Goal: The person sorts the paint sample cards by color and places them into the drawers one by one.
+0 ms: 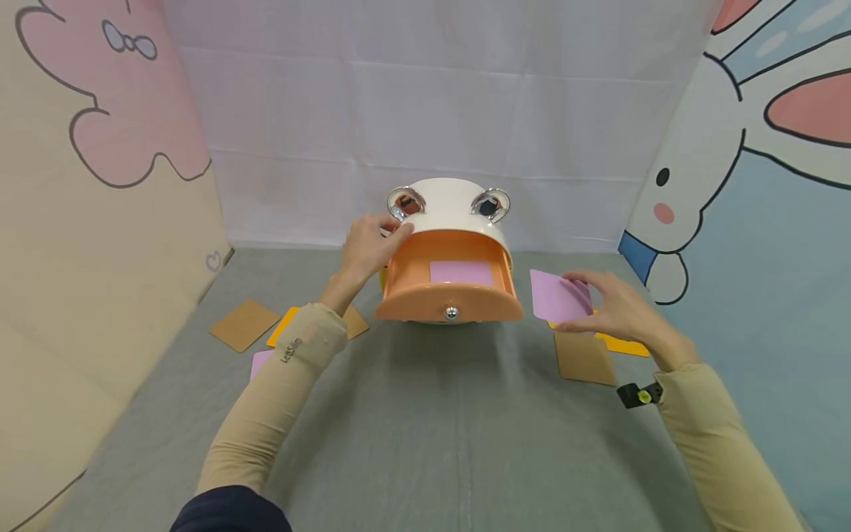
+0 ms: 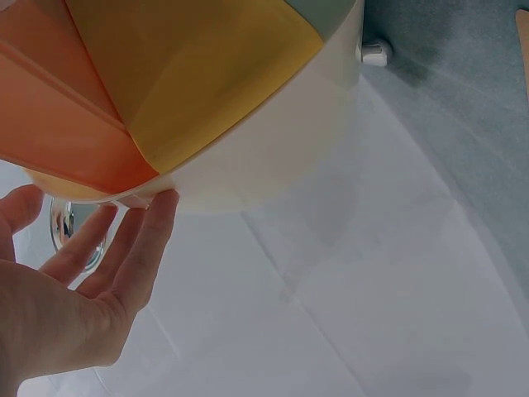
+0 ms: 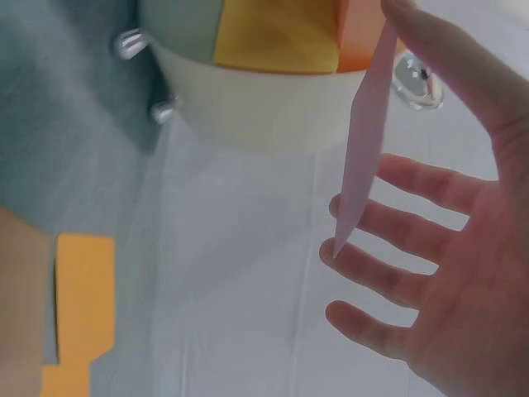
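From the white box (image 1: 448, 203) as clock centre, the grey table (image 1: 425, 414) ends at 9 o'clock along a cream wall (image 1: 100, 295). Near that edge, at 8 o'clock, lie a brown card (image 1: 244, 325), an orange card (image 1: 282, 326) and a pink card (image 1: 260, 360), the last two partly behind the left sleeve (image 1: 246, 428). The left hand (image 1: 366, 250) is at 9 o'clock, fingertips touching the box's rim, thumb spread apart from them.

The box's back is near the white sheet (image 1: 425, 118) at 12 o'clock. Its orange drawer (image 1: 452, 301) stands pulled out toward 6 o'clock, with a flat pink sheet (image 1: 461, 272) inside; grey cloth stretches ahead of it between the forearms.

Between 3 and 4 o'clock the right hand (image 1: 614, 314) pinches a lilac card (image 1: 558, 295), thumb at one end and fingertips at the other, leaving a narrow gap to the drawer's corner in the head view. A tan card (image 1: 583, 358) lies at 4 o'clock, and the blue wall (image 1: 764, 332) bounds the right.

Dark lettering on the left cuff seems to begin "Leg"; the rest is unclear.
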A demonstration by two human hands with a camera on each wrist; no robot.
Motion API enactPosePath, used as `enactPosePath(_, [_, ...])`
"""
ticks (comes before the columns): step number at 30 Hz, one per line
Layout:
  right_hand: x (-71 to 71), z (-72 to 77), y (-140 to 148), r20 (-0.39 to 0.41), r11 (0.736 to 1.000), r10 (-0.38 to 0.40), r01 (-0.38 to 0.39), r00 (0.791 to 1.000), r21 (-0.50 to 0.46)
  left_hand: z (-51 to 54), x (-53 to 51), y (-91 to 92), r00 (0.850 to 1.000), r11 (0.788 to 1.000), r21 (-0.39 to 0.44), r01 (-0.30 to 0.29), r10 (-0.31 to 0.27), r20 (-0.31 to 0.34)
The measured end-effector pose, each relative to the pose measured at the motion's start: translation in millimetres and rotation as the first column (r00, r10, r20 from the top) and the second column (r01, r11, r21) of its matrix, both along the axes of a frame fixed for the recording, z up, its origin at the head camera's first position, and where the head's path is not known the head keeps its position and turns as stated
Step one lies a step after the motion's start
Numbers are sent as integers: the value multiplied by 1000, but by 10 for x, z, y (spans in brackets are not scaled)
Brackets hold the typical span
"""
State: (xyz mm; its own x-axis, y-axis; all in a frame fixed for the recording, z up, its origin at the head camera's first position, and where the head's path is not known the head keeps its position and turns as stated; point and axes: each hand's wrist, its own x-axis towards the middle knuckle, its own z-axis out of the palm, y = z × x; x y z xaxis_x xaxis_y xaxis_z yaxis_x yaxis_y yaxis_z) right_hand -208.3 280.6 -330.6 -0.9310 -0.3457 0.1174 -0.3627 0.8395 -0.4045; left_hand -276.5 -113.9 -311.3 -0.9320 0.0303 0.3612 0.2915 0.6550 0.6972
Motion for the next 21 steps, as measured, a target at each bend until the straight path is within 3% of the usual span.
enactPosePath(8, [-86, 243, -259, -47, 993, 76, -80, 996, -82, -8, 2, 6, 1000, 1000, 6, 10, -9, -9])
enactPosePath(21, [-149, 552, -664, -47, 991, 81, -85, 996, -104, -8, 13, 4, 1000, 1000, 4, -7, 7, -9])
